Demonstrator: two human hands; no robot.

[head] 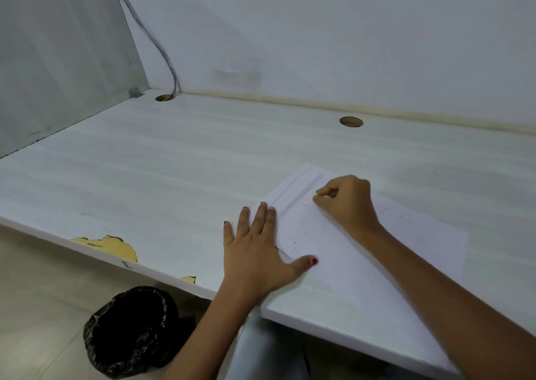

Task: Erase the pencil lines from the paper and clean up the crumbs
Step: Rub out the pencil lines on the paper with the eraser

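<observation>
Nearest to you, on the floor at the left, stands a bin lined with a black bag [130,331], just below the desk's near edge. That edge of the white desk [145,176] is chipped, showing yellow board [116,247] to the left of your arm.

Your left hand [258,252] lies flat, palm down, with the fingers straight and spread. The thumb rests on the paper [377,249] and the fingertips reach its left border, while the palm is on the desk beside it. The sheet lies flat on the right half of the desk, turned at an angle, and your right forearm crosses over it.

Dark crumbs [301,228] are scattered on the paper between your two hands, with a few more specks to the right of your wrist.

Farther on, your right hand [345,202] is curled over the sheet, its fingertips pinching a small pale piece [326,196] against the paper. Most of that piece is hidden. Faint pencil lines [293,186] run along the paper's far left border, just left of those fingertips.

Beyond the sheet, two round holes [351,121] pierce the desk near the wall, and a grey cable [156,45] drops into the left one.
</observation>
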